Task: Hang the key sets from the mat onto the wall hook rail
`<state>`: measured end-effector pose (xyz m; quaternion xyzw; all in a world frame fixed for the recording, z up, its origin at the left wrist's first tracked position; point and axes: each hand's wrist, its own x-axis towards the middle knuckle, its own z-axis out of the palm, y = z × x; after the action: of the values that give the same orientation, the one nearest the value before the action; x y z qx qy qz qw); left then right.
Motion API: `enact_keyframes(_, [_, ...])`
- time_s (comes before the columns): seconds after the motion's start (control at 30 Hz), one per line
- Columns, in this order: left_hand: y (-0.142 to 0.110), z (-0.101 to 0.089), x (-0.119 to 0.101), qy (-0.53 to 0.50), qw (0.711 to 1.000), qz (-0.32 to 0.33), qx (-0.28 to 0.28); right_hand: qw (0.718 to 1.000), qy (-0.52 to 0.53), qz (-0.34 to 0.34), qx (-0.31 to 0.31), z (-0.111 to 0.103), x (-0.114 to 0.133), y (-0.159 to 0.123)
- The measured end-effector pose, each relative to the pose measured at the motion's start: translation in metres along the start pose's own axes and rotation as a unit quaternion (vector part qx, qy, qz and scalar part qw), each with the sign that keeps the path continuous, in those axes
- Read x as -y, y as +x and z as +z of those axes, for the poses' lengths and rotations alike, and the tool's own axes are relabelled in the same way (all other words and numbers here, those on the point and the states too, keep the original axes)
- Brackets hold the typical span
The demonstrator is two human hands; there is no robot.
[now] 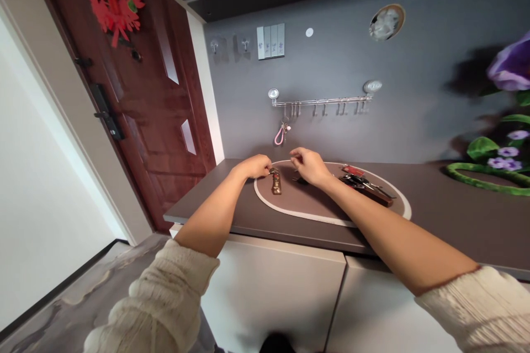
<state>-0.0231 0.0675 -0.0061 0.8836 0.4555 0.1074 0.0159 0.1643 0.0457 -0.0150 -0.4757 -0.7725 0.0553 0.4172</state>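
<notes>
My left hand [257,166] is closed in a pinch on the top end of a keychain [276,182]. The keychain has a brown, patterned strip that hangs or lies over the left part of the oval placemat [298,214]. Over the mat's middle, my right hand [308,165] has its fingers curled together; whatever may be in them is hidden. Partly covered by that hand, a small dark thing [302,180] shows on the mat. To the right lies a pile of keys [359,181] with a red tag [353,170] and a dark brown strip [375,196].
A clear hook rail [323,102] is fixed to the grey back wall, with a pink-looped keychain [280,134] on its left end. Purple artificial flowers [507,162] stand at the right of the counter [434,220]. A dark red door [153,105] is at the left.
</notes>
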Motion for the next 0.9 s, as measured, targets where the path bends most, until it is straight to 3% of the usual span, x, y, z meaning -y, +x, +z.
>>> enact_keyframes(0.13, [0.001,0.000,0.000,0.004,1.000,0.006,-0.003,1.000,0.000,-0.006,-0.001,0.000,-0.001,0.000])
enact_keyframes(0.23, [0.002,0.000,0.001,-0.010,0.999,-0.004,-0.046,1.000,-0.004,-0.011,-0.002,0.001,-0.001,0.000])
enact_keyframes(0.37, [0.004,0.000,0.003,-0.096,0.988,-0.014,-0.120,1.000,-0.007,-0.012,-0.004,0.001,-0.001,-0.001])
enact_keyframes(0.47, [0.005,0.000,-0.001,-0.175,0.976,-0.022,-0.127,1.000,-0.008,-0.018,0.002,0.001,0.001,-0.002])
enact_keyframes(0.7, [0.004,-0.004,-0.016,-0.406,0.905,-0.012,-0.126,0.998,0.015,-0.050,-0.024,-0.001,0.004,-0.002])
enact_keyframes(0.9, [0.001,-0.010,-0.024,-0.514,0.845,0.013,-0.146,0.993,0.025,-0.072,-0.092,-0.005,0.008,-0.003])
